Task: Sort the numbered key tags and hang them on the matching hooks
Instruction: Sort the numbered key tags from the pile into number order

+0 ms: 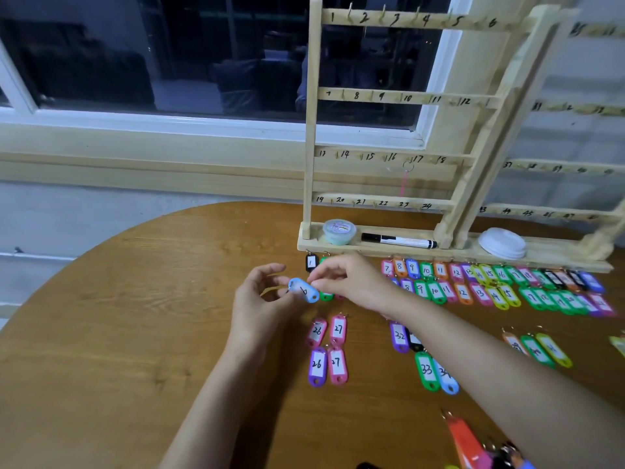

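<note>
Pinching a pale blue key tag at frame centre with left hand and right hand — over the surface.

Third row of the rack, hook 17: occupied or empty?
Occupied: a pink tag hangs by its ring from hook 17; its number cannot be read.

Indoor light, moderate, warm on table. Window dark, faint room reflections in glass. Shadows soft, weak under tags. Wide-angle bend: rack posts lean, table edge curves. Right-side tags + far-right rack nos. blurred; centre fairly sharp. Slight grain in dark areas.
</note>
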### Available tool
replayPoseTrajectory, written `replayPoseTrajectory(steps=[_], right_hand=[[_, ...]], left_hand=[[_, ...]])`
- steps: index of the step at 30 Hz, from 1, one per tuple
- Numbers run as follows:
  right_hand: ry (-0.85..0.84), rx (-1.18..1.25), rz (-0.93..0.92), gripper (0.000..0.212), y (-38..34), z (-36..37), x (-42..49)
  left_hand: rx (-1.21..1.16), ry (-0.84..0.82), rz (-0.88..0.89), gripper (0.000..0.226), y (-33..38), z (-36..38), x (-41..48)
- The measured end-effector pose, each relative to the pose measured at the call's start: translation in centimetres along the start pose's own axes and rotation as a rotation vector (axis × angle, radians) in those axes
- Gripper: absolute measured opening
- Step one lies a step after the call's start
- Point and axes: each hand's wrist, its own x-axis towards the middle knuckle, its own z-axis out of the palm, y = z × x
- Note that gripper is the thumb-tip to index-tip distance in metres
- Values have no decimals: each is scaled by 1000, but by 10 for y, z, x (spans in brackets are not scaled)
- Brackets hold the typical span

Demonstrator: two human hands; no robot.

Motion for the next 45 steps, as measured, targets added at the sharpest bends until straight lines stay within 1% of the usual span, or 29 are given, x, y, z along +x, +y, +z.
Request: replayPoseTrajectory(steps=[2, 5, 8, 11, 16, 19, 21, 22, 24, 26, 28, 30, 34, 36, 38, 42, 45], right_hand=[[0, -35, 5, 14, 3, 1, -6], [-13, -68, 25, 16, 5, -2, -17], [-31, -10, 35, 16, 2, -12, -31], [-27, 23, 29, 14, -3, -19, -46], [78, -29, 41, 8, -8, -33, -74], [155, 16, 85, 7, -7, -47, -96], [198, 79, 138, 8, -3, -55, -109], [217, 105, 169, 9, -1, -58, -115], [249, 150, 219, 10, 5, -64, -123], [275, 189, 249, 8, 10, -69, -128], [300, 203, 272, 10, 14, -72, -132], [321, 209, 287, 11, 18, -73, -132], [365, 208, 303, 8, 25, -75, -127], [388, 207, 321, 12, 30, -77, -121], [405, 186, 343, 17, 33, -79, -111], [465, 196, 346, 19, 37, -79, -81], [493, 147, 365, 18, 40, -76, -56]], left_hand=[[-24, -3, -9, 38, 0, 4, -3], [57, -2, 27, 28, -2, 7, -5], [110, 0, 66, 17, 0, 10, -11], [100, -8, 78, 16, 7, 18, -20], [54, -95, 110, 16, 20, 32, -42], [147, -141, 122, 18, 21, 33, -64], [242, -241, 104, 16, 16, 30, -81], [297, -321, 92, 16, 13, 28, -89], [450, -528, 92, 20, 7, 20, -102], [604, -713, 99, 32, 3, 13, -112], [705, -803, 155, 32, 1, 10, -116], [761, -836, 233, 33, -1, 10, -117], [782, -801, 269, 28, -6, 16, -115], [751, -748, 285, 19, -9, 21, -113], [675, -639, 304, 11, -9, 26, -106], [605, -426, 384, 8, -3, 38, -86], [504, -321, 331, 6, 3, 48, -80]])
